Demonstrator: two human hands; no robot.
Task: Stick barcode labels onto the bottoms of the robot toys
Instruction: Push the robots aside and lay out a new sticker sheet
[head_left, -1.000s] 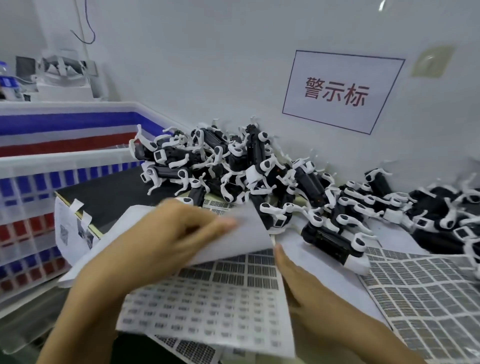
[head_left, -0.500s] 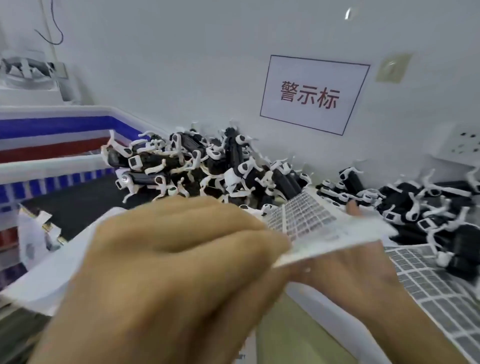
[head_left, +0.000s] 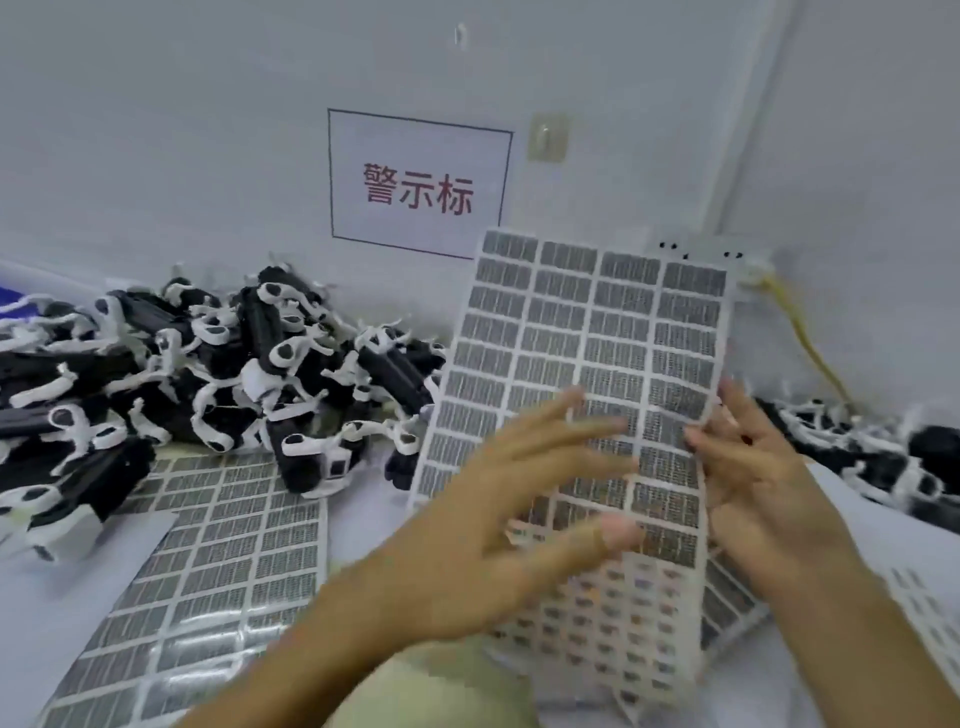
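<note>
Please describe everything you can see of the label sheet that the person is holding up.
The label sheet is a pale backing sheet, paper-like, covered with a grid of small grey barcode labels in rows and columns. It stands nearly upright, tilted a little, above the table in front of the wall sign. The right hand holds its right edge; the left hand, fingers spread, lies across its lower front. The lower part is blurred, and more sheets appear to lie behind or under it.

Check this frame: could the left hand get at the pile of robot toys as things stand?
Probably yes. The left hand is spread open in front of the raised label sheet and holds nothing, and the pile of robot toys lies uncovered to its left, with nothing standing between them.
</note>
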